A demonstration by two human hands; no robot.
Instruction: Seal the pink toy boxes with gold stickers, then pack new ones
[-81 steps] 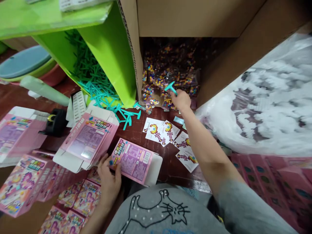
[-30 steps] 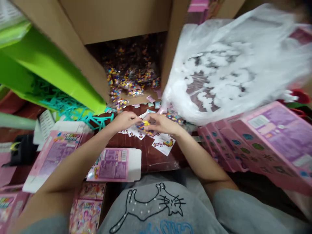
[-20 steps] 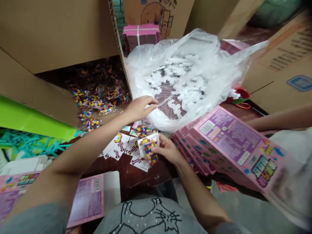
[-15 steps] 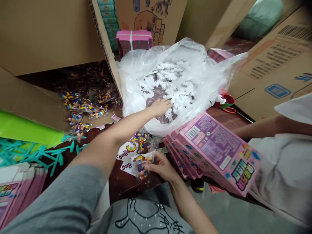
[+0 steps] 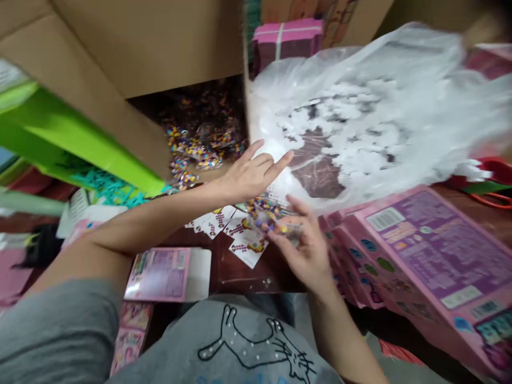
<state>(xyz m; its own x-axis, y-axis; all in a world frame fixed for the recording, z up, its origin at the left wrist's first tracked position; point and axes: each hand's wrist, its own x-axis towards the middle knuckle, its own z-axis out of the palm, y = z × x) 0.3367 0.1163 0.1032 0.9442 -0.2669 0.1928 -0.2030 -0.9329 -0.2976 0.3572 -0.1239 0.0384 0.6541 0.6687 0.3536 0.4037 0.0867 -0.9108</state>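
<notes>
My left hand (image 5: 250,176) hovers at the near left edge of a clear plastic bag (image 5: 436,69) filled with white pegboard pieces (image 5: 360,154). Its index and little fingers stretch out while the middle ones curl. A white gridded pegboard (image 5: 276,189) shows under the fingers, apparently gripped, though blurred. My right hand (image 5: 308,245) holds a small clear bag of coloured beads (image 5: 290,229) between thumb and fingers. Below and left of it lie white pattern cards (image 5: 248,249) and more bagged beads (image 5: 260,210) on the dark red table (image 5: 240,280).
A carton (image 5: 180,42) with many bead bags (image 5: 200,144) opens at the back left. Pink boxes (image 5: 428,256) lean at the right. An open pink box (image 5: 164,274) lies near my left forearm, close to a green container (image 5: 92,138) of teal pieces.
My left hand has drawn back leftward from the bag's middle to its edge. The right hand has risen with its bead bag; a card it held now appears among those below. The view has swung left.
</notes>
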